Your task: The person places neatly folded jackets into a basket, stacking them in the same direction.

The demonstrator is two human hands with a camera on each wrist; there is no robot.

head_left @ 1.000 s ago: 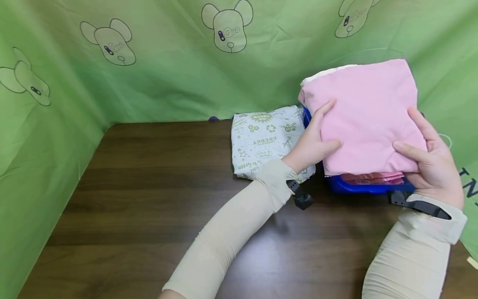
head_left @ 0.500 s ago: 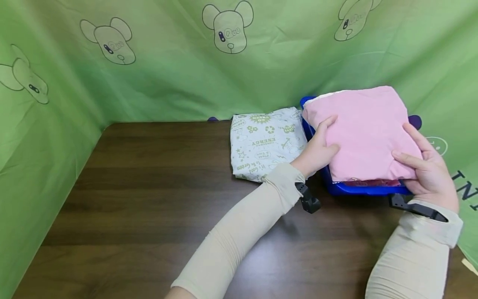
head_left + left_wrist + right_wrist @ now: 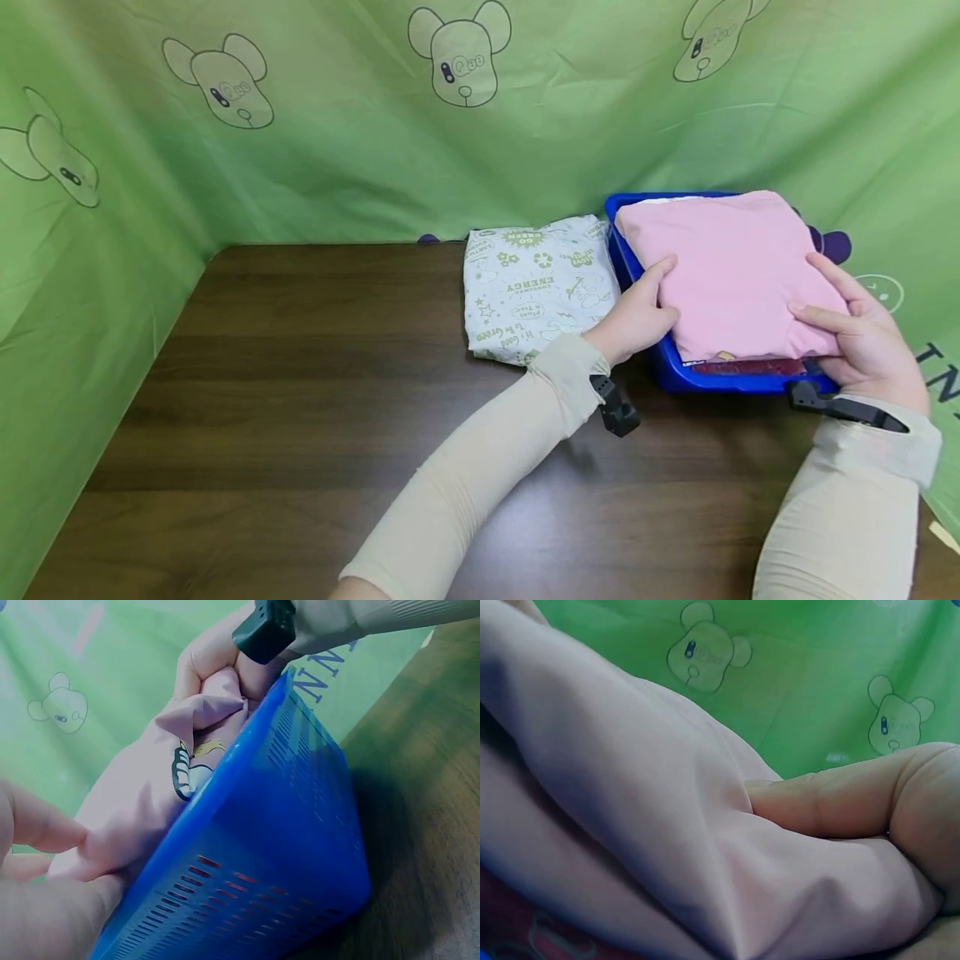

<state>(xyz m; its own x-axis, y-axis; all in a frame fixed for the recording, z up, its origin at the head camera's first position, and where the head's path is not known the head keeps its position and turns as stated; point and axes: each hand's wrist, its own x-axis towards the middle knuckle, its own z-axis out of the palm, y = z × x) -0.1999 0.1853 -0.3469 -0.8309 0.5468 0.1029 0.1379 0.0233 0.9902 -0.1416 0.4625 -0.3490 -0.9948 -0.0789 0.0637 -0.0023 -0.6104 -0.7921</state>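
A folded pink cloth (image 3: 742, 275) lies over the mouth of a blue plastic basket (image 3: 720, 382) at the right in the head view. My left hand (image 3: 637, 315) grips the cloth's left edge between thumb and fingers. On the opposite edge, my right hand (image 3: 873, 337) pinches the cloth, its thumb on top. In the left wrist view, a printed black and yellow figure shows on a fold of the pink cloth (image 3: 124, 795). Red material (image 3: 750, 367) shows in the basket under the cloth. The right wrist view shows the pink cloth (image 3: 667, 787) bunched at the fingers.
Left of the basket, a folded white cloth with green print (image 3: 536, 287) lies on the dark wooden table (image 3: 315, 400). Green fabric (image 3: 337, 150) with bear-head drawings hangs behind and along both sides.
Both hands have lowered the pink cloth onto the basket. More of the basket's back and left rim now shows. The printed white cloth has stayed in place.
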